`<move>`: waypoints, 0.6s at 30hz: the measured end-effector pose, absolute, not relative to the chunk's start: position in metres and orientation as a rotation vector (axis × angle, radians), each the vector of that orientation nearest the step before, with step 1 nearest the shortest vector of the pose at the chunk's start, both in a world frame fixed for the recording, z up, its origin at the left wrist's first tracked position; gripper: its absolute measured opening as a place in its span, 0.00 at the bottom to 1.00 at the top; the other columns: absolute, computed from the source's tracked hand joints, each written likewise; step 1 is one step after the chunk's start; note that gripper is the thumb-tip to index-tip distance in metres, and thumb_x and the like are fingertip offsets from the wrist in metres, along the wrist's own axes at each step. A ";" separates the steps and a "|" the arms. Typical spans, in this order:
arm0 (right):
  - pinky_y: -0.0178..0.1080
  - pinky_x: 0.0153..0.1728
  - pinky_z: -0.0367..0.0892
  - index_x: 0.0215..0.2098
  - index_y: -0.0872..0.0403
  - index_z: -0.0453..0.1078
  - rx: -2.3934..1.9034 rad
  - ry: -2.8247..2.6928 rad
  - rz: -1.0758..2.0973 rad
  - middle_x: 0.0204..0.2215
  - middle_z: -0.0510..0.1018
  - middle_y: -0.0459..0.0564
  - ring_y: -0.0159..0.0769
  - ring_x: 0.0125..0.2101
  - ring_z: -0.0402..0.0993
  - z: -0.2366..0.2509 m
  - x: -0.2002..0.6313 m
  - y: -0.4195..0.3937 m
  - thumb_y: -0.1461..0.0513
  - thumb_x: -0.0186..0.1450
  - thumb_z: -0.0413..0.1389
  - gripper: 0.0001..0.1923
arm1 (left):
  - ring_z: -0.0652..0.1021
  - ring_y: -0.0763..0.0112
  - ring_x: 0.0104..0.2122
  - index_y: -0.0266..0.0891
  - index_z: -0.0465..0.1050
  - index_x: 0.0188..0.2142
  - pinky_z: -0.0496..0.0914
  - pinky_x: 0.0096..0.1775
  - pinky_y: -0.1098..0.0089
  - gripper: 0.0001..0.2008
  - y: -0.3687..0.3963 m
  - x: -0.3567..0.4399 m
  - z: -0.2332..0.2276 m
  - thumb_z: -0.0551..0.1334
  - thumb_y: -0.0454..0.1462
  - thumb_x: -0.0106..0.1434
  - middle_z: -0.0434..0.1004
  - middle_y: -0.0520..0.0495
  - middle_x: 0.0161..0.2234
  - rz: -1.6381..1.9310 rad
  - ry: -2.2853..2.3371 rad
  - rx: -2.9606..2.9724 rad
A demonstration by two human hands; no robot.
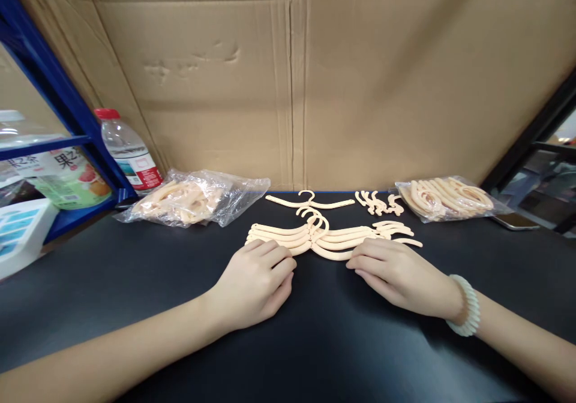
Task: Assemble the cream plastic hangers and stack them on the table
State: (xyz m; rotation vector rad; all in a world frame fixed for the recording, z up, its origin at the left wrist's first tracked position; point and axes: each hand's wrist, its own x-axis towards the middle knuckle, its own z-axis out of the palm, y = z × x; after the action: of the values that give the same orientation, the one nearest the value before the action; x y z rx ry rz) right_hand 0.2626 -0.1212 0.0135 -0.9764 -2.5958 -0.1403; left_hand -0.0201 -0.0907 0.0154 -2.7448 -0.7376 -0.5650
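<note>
Several cream plastic clothes hangers (288, 232) lie one behind another in a row on the black table, their hooks overlapping at the middle. My left hand (258, 280) is closed over the left end of the nearest hanger (332, 254). At that hanger's right end, my right hand (400, 274) pinches it between fingers and thumb; the fingertips are partly hidden. Behind the row lies a single hanger (330, 204). Loose hooks (375, 202) are grouped at the back right, with loose hanger arms (393, 229) just behind my right hand.
A clear bag of cream parts (189, 199) lies back left, another bag (445, 198) back right. A red-capped bottle (130, 151) stands beside a blue shelf (67, 91). Cardboard (202, 91) walls off the back. Near the right bag is a flat phone-like object (517, 220).
</note>
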 end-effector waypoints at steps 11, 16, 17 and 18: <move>0.42 0.37 0.67 0.41 0.55 0.72 -1.027 -2.570 -0.164 0.35 0.76 0.53 0.39 0.36 0.71 0.013 0.265 -0.118 0.66 0.69 0.45 0.13 | 0.76 0.64 0.33 0.37 0.73 0.34 0.68 0.34 0.63 0.10 -0.091 -0.021 0.014 0.53 0.33 0.64 0.76 0.47 0.31 -0.590 -0.788 -2.736; 0.41 0.36 0.67 0.40 0.55 0.72 -0.994 -2.596 -0.153 0.34 0.75 0.52 0.39 0.35 0.71 0.014 0.264 -0.119 0.66 0.69 0.45 0.13 | 0.76 0.65 0.32 0.37 0.73 0.33 0.69 0.34 0.64 0.09 -0.090 -0.020 0.014 0.54 0.33 0.64 0.76 0.48 0.31 -0.626 -0.748 -2.728; 0.41 0.36 0.67 0.40 0.55 0.72 -0.986 -2.607 -0.141 0.34 0.75 0.52 0.39 0.35 0.71 0.014 0.264 -0.120 0.67 0.69 0.45 0.13 | 0.76 0.65 0.32 0.37 0.73 0.33 0.69 0.34 0.64 0.09 -0.090 -0.020 0.013 0.54 0.32 0.64 0.76 0.48 0.31 -0.631 -0.741 -2.725; 0.41 0.36 0.67 0.40 0.55 0.71 -0.978 -2.614 -0.130 0.34 0.75 0.52 0.38 0.35 0.70 0.015 0.263 -0.120 0.67 0.69 0.45 0.13 | 0.76 0.65 0.32 0.37 0.73 0.33 0.69 0.34 0.64 0.09 -0.090 -0.019 0.013 0.54 0.32 0.64 0.77 0.48 0.31 -0.639 -0.733 -2.722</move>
State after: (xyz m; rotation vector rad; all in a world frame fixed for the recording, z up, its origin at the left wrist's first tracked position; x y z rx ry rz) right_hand 0.2633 -0.1202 0.0147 -0.9779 -2.6144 -0.1298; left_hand -0.0190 -0.0902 0.0126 -2.7219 -0.7327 -0.6387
